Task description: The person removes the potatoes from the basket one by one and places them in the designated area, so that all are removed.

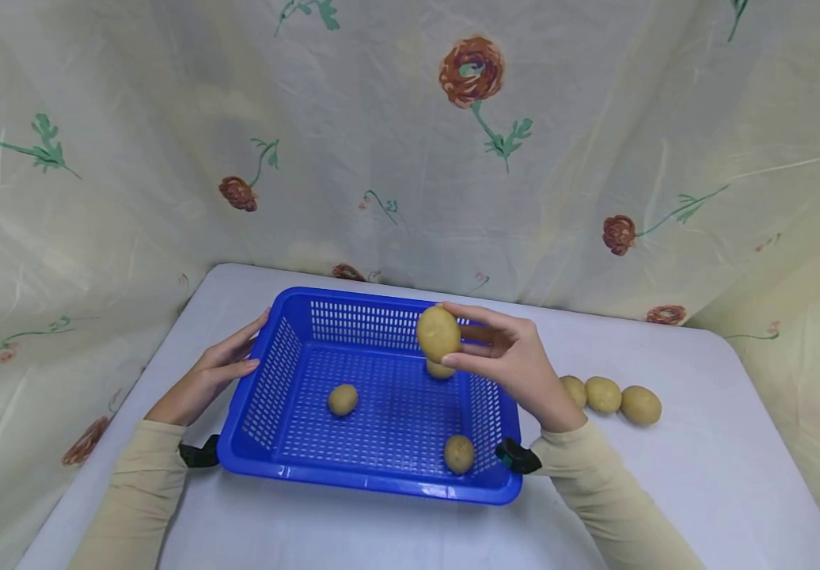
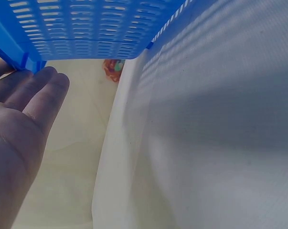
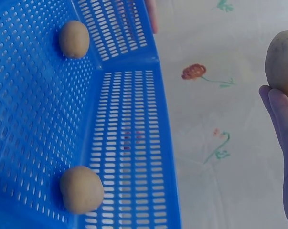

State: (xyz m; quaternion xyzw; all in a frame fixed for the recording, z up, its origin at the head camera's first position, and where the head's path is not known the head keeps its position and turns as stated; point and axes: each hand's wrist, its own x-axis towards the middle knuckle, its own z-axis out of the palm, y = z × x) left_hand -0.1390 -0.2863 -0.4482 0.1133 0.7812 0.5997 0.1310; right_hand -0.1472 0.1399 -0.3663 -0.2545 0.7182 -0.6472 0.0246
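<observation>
Right hand (image 1: pixel 513 356) pinches one potato (image 1: pixel 438 334) between thumb and fingers, above the far right part of the blue basket (image 1: pixel 381 485). Left hand (image 1: pixel 221 364) has its fingers nearly straight, touching the basket's left rim. Three loose potatoes (image 1: pixel 343 400) lie inside the basket, apart; three table potatoes (image 1: pixel 603 394) sit in a row on the white table (image 1: pixel 709 459), right of the basket.

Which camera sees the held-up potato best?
The head view: the potato shows almost whole, with the right grip covering only its edge. The right wrist view cuts it off; the left wrist view doesn't show it.
</observation>
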